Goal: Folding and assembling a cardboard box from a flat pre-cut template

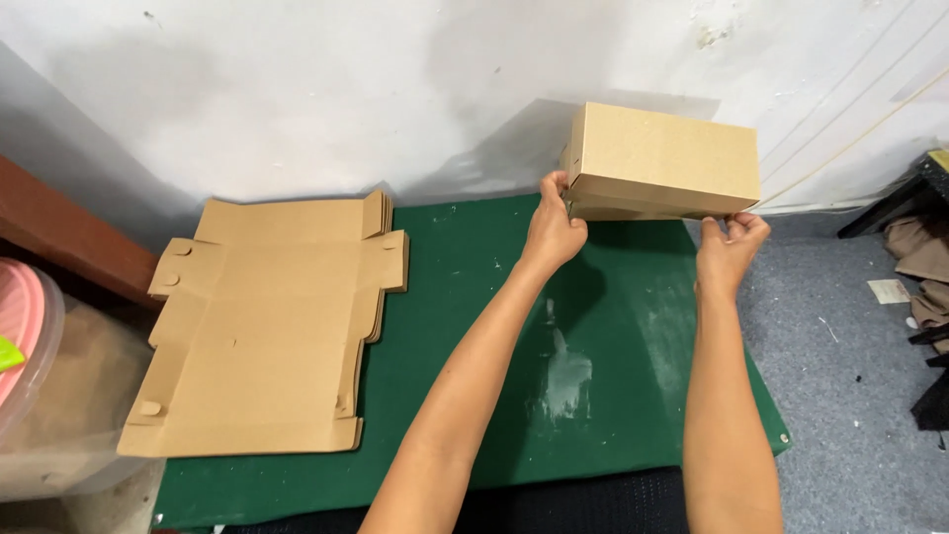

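A folded brown cardboard box [660,158] is held up near the white wall, above the far edge of the green mat [465,326]. My left hand [554,229] grips its lower left corner. My right hand [730,245] pinches its lower right corner. Both arms reach forward over the mat. A stack of flat, unfolded cardboard box blanks [262,326] lies on the left part of the mat, away from both hands.
A clear plastic tub with a pink lid [25,366] stands at the far left beside a brown wooden ledge [59,232]. Grey carpet [850,376] lies to the right, with dark and tan cloth items [924,287] at the right edge. The mat's middle has white scuffs.
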